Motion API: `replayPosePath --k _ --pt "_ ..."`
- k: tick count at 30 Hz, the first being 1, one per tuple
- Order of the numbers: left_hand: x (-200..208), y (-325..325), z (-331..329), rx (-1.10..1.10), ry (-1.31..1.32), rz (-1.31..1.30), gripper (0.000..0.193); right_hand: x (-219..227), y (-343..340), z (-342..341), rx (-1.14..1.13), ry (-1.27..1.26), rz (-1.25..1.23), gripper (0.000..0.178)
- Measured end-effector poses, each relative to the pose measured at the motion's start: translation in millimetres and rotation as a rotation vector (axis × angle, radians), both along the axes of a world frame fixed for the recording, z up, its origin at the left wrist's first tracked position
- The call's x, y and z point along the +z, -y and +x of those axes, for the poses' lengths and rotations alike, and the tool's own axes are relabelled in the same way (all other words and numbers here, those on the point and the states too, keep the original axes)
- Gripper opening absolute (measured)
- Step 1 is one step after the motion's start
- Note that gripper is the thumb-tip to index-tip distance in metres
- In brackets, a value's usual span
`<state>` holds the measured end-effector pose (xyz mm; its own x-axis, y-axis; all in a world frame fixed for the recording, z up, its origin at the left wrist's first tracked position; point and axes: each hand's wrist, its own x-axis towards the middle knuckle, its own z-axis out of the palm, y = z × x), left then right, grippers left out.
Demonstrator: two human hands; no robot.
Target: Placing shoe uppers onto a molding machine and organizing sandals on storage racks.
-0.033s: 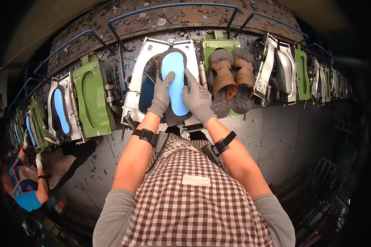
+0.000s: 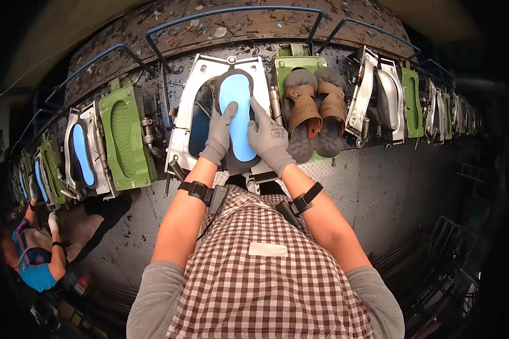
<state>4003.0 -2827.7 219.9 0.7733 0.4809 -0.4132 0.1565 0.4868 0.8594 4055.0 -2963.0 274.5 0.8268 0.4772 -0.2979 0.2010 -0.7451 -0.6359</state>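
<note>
A shoe insole [image 2: 236, 116], bright blue with a dark border piece around it, lies over the right part of a silver metal mould frame [image 2: 181, 121]. My left hand [image 2: 219, 133], in a grey glove, grips its left side, the thumb lying on the blue face. On the opposite edge my right hand [image 2: 268, 138], gloved alike, holds the border, thumb and fingers along the side. The fingers under the insole are hidden. Just right of my right hand stands a pair of brown strap sandals [image 2: 304, 104] with dark soles, resting against a green mould plate [image 2: 308, 61].
To the left is a green mould plate [image 2: 127, 135] with a sole-shaped hollow, beside a silver mould holding another blue insole [image 2: 83, 153]. More silver moulds [image 2: 387, 101] line the right. Blue rails [image 2: 237, 9] run behind. A co-worker [image 2: 39, 257] works at far left.
Both hands keep their hold on the insole, which hardly moves. The whole picture shifts very slightly.
</note>
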Motion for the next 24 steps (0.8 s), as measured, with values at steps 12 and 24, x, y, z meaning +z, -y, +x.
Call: replayPosePath --k 12,24 --pt "76.1 126.8 48.3 -0.617 -0.444 1.098 0.08 15.0 199.1 84.3 -0.37 0.007 -0.02 0.059" --pt "114.4 363.2 212.4 -0.24 -0.018 0.551 0.058 82.8 491.6 285.2 -0.341 0.486 0.034 0.077"
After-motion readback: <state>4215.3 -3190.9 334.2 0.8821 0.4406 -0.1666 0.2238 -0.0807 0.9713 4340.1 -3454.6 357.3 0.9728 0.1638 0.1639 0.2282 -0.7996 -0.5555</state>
